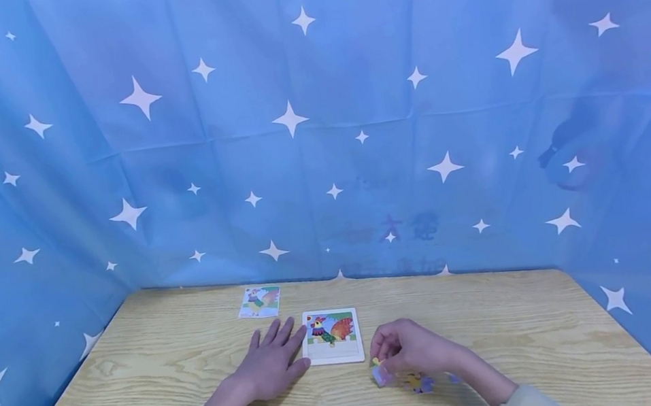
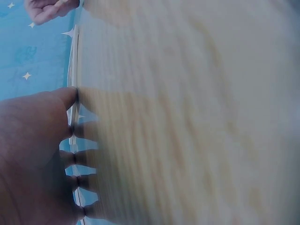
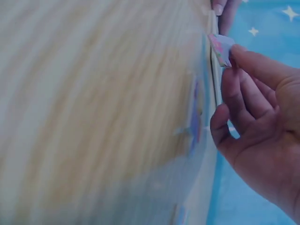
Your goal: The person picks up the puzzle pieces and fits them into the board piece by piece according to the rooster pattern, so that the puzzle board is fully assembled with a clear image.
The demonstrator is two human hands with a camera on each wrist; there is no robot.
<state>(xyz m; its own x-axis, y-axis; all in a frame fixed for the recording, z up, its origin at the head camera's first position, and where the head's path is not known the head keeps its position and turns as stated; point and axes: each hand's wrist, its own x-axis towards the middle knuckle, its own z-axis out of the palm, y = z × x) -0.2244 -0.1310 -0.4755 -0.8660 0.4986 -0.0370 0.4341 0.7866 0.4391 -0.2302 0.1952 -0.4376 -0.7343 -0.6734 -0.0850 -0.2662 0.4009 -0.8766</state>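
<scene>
Between thumb and fingers, my right hand (image 1: 412,346) pinches a puzzle piece (image 1: 380,374), lilac with a bit of yellow. In the right wrist view the same puzzle piece (image 3: 222,49) is held by its edge, tilted. My left hand (image 1: 274,364) lies flat with spread fingers on the table, its fingertips right at the left edge of a white-framed puzzle board (image 1: 336,354). A rooster picture fills the upper part of the board; its bottom strip is pale. Under the right hand lie more puzzle pieces (image 1: 418,383), partly hidden by it.
A small rooster picture card (image 1: 259,302) lies behind the left hand, near the table's back edge. The wooden table (image 1: 501,317) meets a blue star-patterned curtain (image 1: 320,162) at the back and sides. Another loose piece (image 1: 453,377) lies beside the right forearm.
</scene>
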